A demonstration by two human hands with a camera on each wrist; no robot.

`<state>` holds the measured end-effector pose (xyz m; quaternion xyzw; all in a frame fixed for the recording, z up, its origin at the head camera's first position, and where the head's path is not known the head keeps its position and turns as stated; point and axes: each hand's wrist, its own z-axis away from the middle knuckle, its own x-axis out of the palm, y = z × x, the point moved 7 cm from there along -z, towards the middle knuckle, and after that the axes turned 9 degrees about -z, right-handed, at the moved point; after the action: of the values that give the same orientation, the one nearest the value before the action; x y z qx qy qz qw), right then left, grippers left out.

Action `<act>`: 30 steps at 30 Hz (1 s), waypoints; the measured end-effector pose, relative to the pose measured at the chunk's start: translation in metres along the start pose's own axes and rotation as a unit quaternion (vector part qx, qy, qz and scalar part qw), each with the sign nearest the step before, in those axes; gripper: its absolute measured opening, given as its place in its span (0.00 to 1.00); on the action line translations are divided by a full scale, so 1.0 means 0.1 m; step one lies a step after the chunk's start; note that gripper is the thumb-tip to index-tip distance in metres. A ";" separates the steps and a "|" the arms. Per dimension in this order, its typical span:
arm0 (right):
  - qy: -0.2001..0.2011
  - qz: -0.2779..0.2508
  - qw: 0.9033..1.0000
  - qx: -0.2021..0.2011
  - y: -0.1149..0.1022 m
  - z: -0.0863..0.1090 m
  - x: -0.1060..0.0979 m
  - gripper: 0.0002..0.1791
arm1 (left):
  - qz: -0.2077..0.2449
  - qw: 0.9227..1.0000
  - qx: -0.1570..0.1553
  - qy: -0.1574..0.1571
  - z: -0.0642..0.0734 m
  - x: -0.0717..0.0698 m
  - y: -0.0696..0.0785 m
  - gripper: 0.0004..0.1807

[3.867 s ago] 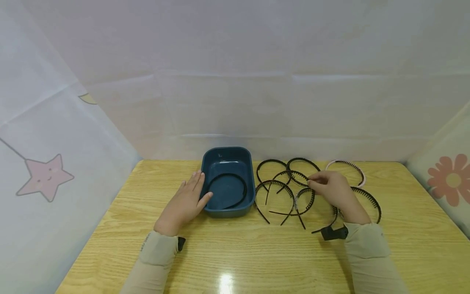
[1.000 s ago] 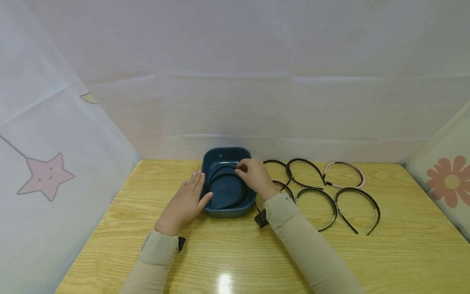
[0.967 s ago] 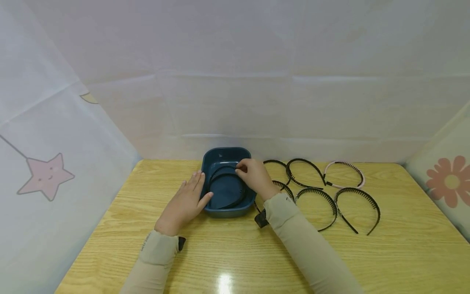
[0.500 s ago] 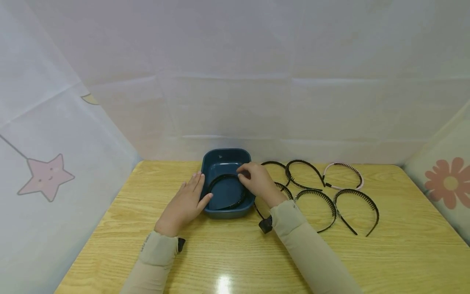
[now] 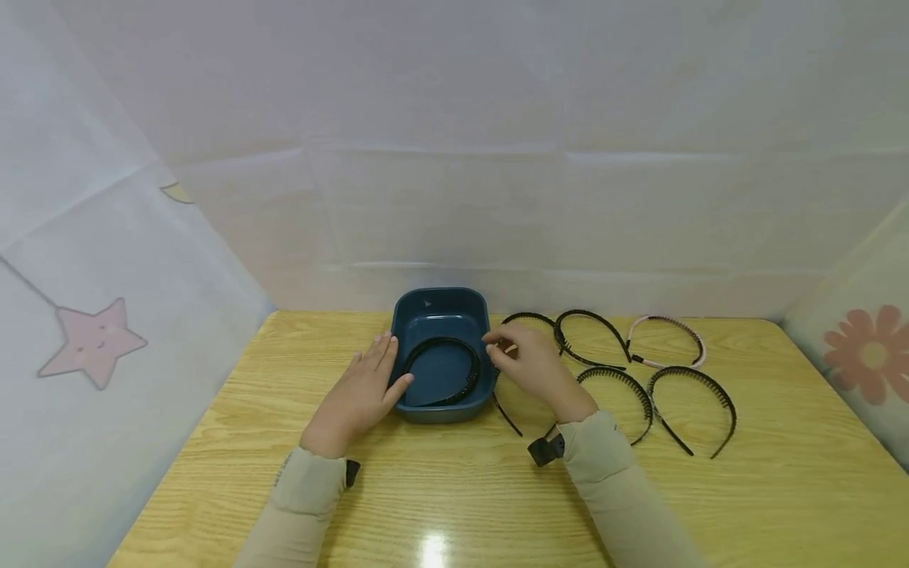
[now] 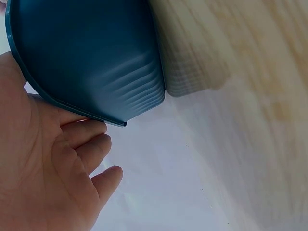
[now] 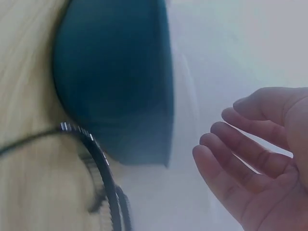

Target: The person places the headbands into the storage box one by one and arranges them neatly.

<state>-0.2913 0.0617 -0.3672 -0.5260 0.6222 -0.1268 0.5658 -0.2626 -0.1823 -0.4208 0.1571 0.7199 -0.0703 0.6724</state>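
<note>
A dark blue plastic basin [image 5: 443,412] stands at the table's back edge with black headbands [image 5: 474,371] lying in it. My left hand [image 5: 358,394] rests along its left rim, fingers straight; the left wrist view has the fingers [image 6: 91,149] against the rim. Just past the basin's right rim, my right hand [image 5: 536,367] hovers with nothing in it. In the right wrist view the right hand [image 7: 260,154] has its fingers loosely bent and apart from the basin's wall [image 7: 115,72]. A toothed black headband [image 7: 98,154] lies below it, partly hidden by the hand in the head view.
Several headbands lie right of the basin in two rough rows. A pink and black headband [image 5: 667,319] is at the back right, a toothed black headband [image 5: 710,379] in front of it. A pale cloth wall [image 5: 454,197] rises behind the wooden table [image 5: 426,481].
My right hand carried a black headband from the right into the basin, let go of it there, and has drawn back rightward past the rim. My left hand has stayed put.
</note>
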 end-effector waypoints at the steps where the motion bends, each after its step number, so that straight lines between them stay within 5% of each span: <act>1: 0.005 0.002 1.000 -0.005 0.00 0.03 -0.05 0.11 | 0.000 1.000 0.000 0.000 0.00 0.00 0.00 0.41; 30: 0.043 0.160 0.985 0.040 0.44 0.67 -1.26 0.15 | 0.001 1.000 0.002 0.003 0.04 -0.03 0.02 0.41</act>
<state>-0.2821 0.2096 -0.3506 -0.3901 0.7167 -0.0820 0.5722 -0.2581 -0.1816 -0.4177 0.1591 0.7215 -0.0707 0.6701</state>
